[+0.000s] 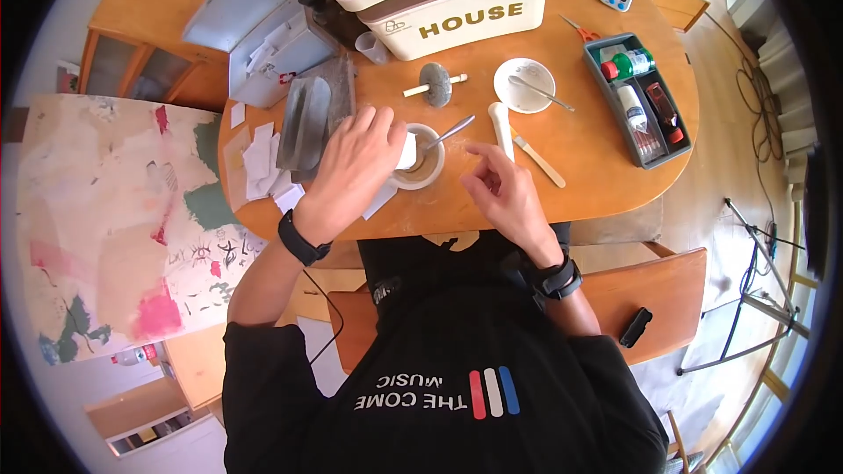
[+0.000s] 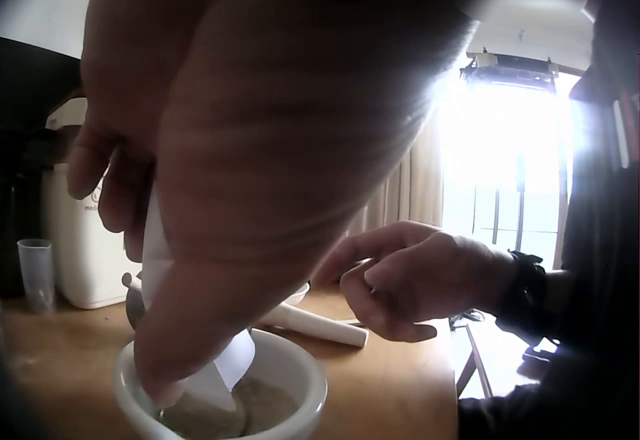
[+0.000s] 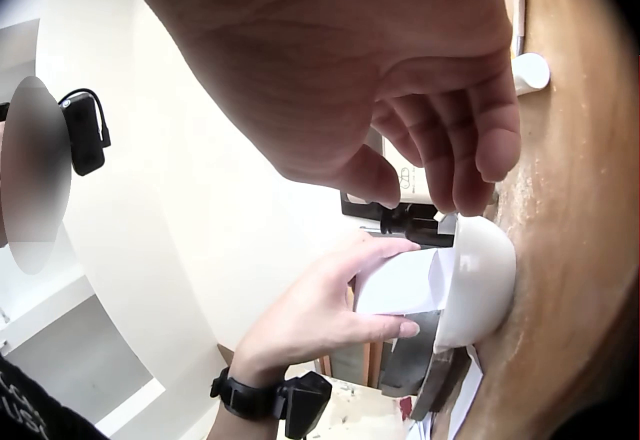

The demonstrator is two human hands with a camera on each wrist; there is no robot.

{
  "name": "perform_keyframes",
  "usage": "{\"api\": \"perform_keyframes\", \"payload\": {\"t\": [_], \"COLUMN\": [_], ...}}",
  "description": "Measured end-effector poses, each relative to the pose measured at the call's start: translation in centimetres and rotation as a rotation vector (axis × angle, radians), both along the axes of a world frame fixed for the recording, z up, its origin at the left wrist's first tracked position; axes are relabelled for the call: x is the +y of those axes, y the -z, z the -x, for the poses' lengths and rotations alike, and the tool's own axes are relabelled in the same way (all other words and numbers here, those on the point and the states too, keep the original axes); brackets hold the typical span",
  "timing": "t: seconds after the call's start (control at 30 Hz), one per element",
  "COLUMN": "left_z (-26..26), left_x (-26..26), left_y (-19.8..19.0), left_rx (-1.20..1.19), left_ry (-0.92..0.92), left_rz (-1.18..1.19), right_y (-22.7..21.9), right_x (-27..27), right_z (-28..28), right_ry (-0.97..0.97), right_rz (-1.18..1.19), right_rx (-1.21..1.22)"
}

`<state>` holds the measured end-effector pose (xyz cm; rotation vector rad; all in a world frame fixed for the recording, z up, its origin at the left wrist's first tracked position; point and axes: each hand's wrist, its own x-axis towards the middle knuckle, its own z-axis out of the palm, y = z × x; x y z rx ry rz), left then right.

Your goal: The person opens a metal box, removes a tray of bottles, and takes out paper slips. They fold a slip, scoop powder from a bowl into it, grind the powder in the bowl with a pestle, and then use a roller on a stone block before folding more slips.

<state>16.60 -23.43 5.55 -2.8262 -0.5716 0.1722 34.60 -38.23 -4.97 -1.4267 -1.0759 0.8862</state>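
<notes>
The left hand [image 1: 364, 162] pinches a folded white paper [image 3: 400, 282] between thumb and fingers, its end over the mouth of a white bowl [image 3: 482, 285]. Greyish material [image 2: 262, 406] lies in the bowl, where the paper's lower edge reaches. In the head view a metal spoon [image 1: 454, 129] leans out of the bowl. To the right of the bowl, the right hand [image 1: 509, 197] hangs in the air with fingers loosely bent, holding nothing. A white pestle [image 1: 501, 130] and a wooden-handled knife [image 1: 540, 162] lie just beyond it.
A grey wheel on a stick [image 1: 435, 85] and a second bowl with a spoon [image 1: 525, 62] stand farther back. A large HOUSE box [image 1: 448, 22] is behind them. At the right sits a tray of bottles [image 1: 596, 79]; grey blocks [image 1: 305, 123] and paper scraps [image 1: 260, 162] lie left.
</notes>
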Motion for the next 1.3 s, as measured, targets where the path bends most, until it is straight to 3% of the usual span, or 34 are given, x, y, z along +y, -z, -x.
{"api": "perform_keyframes", "payload": {"t": [0.37,0.47,0.57,0.7,0.8,0.93,1.03,1.13,1.23,1.3], "left_z": [0.8,1.6,3.7,9.9,14.2,15.5,15.5,17.5,19.5,20.9], "left_x": [0.3,0.9,-0.4,-2.8,-4.0,-4.2,-4.0,-3.8,-3.7,-3.1], "left_y": [0.4,0.6,0.6,4.7,8.3,9.9,9.4,10.9,10.4,11.9], "left_rx": [-0.012,-0.090,-0.363,-0.498,-0.429,-0.563,-0.701,-0.961,-0.878,-0.834], "left_ry": [-0.050,-0.119,-0.242,-0.512,-0.575,-0.694,-0.626,-0.764,-1.174,-1.208], "left_rz": [0.025,0.099,0.138,0.175,0.223,0.227,0.174,0.132,-0.049,-0.029], "right_y": [0.8,1.2,2.2,2.2,1.5,1.2,0.6,-0.2,-0.6,-0.2], "right_x": [0.1,0.1,-0.1,-0.5,-0.3,0.7,1.1,1.1,0.9,1.0], "right_z": [0.3,0.5,0.5,0.3,0.8,2.5,3.3,3.9,4.3,4.6], "right_ry": [-0.021,-0.010,0.003,-0.026,-0.063,-0.100,-0.122,-0.168,-0.187,-0.213], "right_rz": [0.045,0.039,0.013,0.077,0.106,0.086,0.076,0.081,0.070,0.035], "right_rx": [0.008,0.017,0.022,-0.015,-0.070,-0.116,-0.223,-0.318,-0.357,-0.387]}}
